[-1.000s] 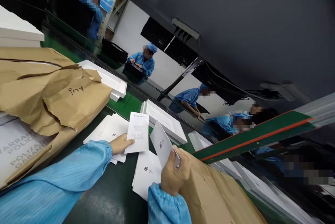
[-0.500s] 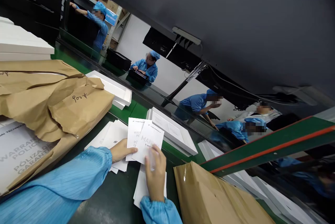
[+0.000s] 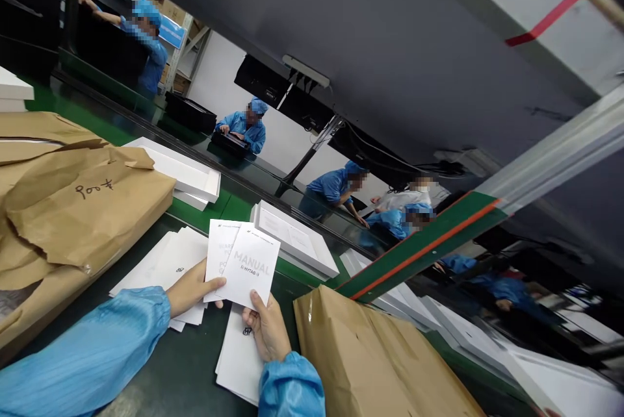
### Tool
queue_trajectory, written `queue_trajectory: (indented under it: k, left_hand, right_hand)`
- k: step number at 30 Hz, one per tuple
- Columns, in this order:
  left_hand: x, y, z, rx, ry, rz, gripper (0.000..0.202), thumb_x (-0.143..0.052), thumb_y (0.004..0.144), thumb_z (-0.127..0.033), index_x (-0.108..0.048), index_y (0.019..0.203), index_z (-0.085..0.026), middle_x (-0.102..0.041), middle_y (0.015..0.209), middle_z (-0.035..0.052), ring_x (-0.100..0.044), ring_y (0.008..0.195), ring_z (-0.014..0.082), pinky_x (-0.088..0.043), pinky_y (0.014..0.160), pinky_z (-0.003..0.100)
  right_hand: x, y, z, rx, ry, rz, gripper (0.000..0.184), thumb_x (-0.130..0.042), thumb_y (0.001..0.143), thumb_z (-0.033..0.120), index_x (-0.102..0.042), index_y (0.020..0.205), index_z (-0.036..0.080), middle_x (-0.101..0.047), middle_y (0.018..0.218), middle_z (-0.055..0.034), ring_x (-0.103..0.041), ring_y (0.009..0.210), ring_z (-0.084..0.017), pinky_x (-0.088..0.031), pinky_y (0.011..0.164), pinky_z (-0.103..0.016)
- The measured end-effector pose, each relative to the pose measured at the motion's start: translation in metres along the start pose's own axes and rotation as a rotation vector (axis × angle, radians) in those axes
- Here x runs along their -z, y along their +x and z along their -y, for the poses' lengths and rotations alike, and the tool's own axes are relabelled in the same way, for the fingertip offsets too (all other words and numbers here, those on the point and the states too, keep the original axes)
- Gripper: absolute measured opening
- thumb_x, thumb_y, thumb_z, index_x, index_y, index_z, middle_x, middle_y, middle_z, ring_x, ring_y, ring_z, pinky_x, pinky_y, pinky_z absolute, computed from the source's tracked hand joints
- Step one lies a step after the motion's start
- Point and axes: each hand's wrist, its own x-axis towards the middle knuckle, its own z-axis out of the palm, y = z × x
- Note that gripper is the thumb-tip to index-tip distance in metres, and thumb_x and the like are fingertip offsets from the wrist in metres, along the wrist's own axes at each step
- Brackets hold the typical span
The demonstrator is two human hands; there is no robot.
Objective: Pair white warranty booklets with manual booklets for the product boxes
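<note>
My left hand [image 3: 191,287], in a blue sleeve, pinches a white warranty booklet [image 3: 219,251] by its lower edge. My right hand [image 3: 267,329] grips a white booklet printed MANUAL [image 3: 253,266] at its bottom corner, laid partly over the warranty booklet. Both booklets are held just above the dark work surface [image 3: 190,371]. Under my hands lie two piles of white leaflets, one at the left [image 3: 163,264] and one below my right hand [image 3: 238,362].
Torn brown paper wrapping [image 3: 73,209] covers a stack at the left. Another brown paper package [image 3: 370,352] lies at the right. White flat boxes [image 3: 297,241] [image 3: 180,170] sit on the green conveyor [image 3: 229,206]. Several people in blue work behind it.
My right hand brought the MANUAL booklet from the right over onto the warranty booklet, then slid down to grip its bottom corner. The view shifted left.
</note>
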Motion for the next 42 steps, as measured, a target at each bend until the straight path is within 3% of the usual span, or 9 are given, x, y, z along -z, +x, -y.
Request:
queue_trajectory:
  k: [3,7,18,42]
  left_hand:
    - [-0.002,-0.002,-0.001,-0.012,0.114,0.025,0.046,-0.046,0.07,-0.032,-0.033,0.11,-0.014,-0.058,0.087,0.0062,-0.057,0.056,0.0147,-0.042,0.057,0.028]
    - [-0.006,-0.003,0.0,-0.032,0.204,-0.051,0.04,-0.042,0.071,-0.031,-0.038,0.106,-0.014,-0.056,0.092,0.0057,-0.056,0.054,0.013,-0.042,0.063,0.029]
    - [-0.006,-0.004,0.003,0.017,0.251,-0.063,0.038,-0.035,0.073,-0.04,-0.038,0.102,-0.015,-0.055,0.058,-0.0004,-0.05,0.042,0.0113,-0.036,0.044,0.022]
    - [-0.007,-0.002,0.007,0.016,0.263,-0.063,0.045,-0.035,0.072,-0.043,-0.037,0.106,-0.014,-0.054,0.056,-0.0008,-0.049,0.042,0.0117,-0.036,0.044,0.022]
  right_hand:
    - [0.002,0.002,-0.006,0.034,-0.018,-0.059,0.03,-0.056,0.064,0.036,-0.047,0.081,0.014,-0.054,0.056,0.0009,-0.045,0.039,-0.005,-0.032,0.036,-0.015]
    - [0.002,0.003,-0.01,0.051,-0.026,-0.072,0.033,-0.056,0.064,0.038,-0.045,0.082,0.014,-0.054,0.055,0.0015,-0.047,0.04,-0.006,-0.033,0.037,-0.015]
    - [0.003,0.005,-0.016,0.108,-0.159,-0.059,0.033,-0.051,0.067,0.042,-0.045,0.082,0.013,-0.056,0.055,-0.0013,-0.049,0.04,-0.008,-0.034,0.037,-0.018]
    - [0.007,0.007,-0.022,0.137,-0.222,-0.078,0.036,-0.049,0.066,0.046,-0.043,0.08,0.014,-0.054,0.049,0.0009,-0.046,0.033,-0.008,-0.031,0.031,-0.017]
